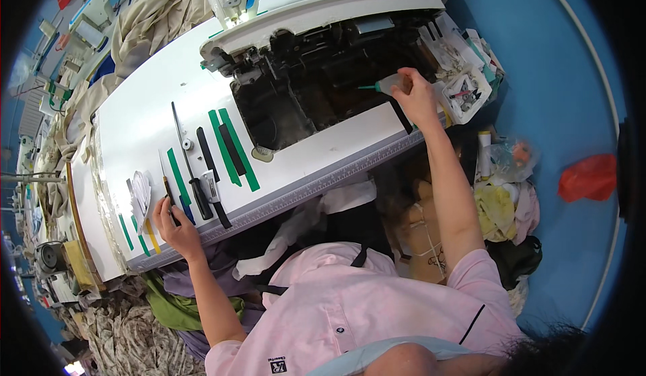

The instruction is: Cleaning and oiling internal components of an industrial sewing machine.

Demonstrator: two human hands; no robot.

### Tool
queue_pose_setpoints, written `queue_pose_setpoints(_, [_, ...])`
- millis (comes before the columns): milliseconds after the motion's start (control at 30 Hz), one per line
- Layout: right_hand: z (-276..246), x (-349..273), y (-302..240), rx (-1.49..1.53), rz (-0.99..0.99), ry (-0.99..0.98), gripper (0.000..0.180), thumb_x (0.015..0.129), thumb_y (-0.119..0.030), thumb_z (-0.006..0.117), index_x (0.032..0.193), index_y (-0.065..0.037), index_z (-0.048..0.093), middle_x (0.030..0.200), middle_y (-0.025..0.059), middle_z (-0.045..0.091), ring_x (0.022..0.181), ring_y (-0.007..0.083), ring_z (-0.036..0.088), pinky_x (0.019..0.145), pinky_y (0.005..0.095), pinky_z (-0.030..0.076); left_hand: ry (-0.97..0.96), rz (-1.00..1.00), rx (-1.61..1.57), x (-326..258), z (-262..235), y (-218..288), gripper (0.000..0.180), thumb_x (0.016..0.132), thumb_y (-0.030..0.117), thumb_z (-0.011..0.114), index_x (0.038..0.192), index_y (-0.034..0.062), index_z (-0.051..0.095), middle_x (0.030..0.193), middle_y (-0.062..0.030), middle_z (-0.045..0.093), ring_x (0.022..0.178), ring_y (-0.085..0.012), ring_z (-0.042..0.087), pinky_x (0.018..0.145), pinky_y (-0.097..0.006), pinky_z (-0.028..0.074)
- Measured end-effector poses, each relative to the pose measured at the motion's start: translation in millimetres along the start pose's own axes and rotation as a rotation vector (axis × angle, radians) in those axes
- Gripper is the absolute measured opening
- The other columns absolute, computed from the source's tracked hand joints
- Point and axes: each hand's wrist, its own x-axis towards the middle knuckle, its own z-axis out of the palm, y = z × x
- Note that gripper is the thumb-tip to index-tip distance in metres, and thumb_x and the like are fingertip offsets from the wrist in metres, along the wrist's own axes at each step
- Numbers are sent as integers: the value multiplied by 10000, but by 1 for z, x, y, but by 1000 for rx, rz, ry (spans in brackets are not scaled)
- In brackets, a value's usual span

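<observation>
The right hand [415, 93] is closed around a small clear squeeze bottle [389, 84] with a green pointed tip. The tip pokes into the dark open hole of the sewing machine [316, 13], near the right end of the white sewing table [145, 117]. The fingers wrap over most of the bottle, so only its front part and the thin green tip show. You cannot tell how full it is.

The left hand [171, 222] rests at the near edge of the table, close to its left end. Its fingers curl down onto a screwdriver with a black handle [200, 198]. The hand covers what is under it, so you cannot tell if it really grips anything.

Inside the machine hole it is very dark. Black metal parts sit in there, but they are hard to make out. The top of the machine is cut off by the edge of the view.

Green tape strips [232, 148] lie on the table just left of the hole, with a black strip between them. A thin long tool [179, 134] lies beside them. A small white tray of bits [464, 93] sits at the right edge of the table, just past the right hand. Its small things are too tiny to name. Beige cloth [151, 13] is piled at the far edge.
</observation>
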Motion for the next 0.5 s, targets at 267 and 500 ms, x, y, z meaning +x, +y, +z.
queue_pose_setpoints(267, [23,16,9,-186,-203,-48,375,740,-110,724,1087,-30,608,946,155,671,842,318,664,766,381,533,-5,7,-6,1,1,3,196,900,-16,553,1077,-41,634,1141,-157,607,1025,-309,601,873,-393,480])
queue_pose_setpoints(500, [27,22,4,-209,-193,-96,365,748,-128,738,1075,-31,608,1006,156,679,926,342,660,838,414,532,-8,18,9,1,-1,5,194,895,-19,547,1067,-47,634,1139,-163,605,1022,-316,600,869,-398,479])
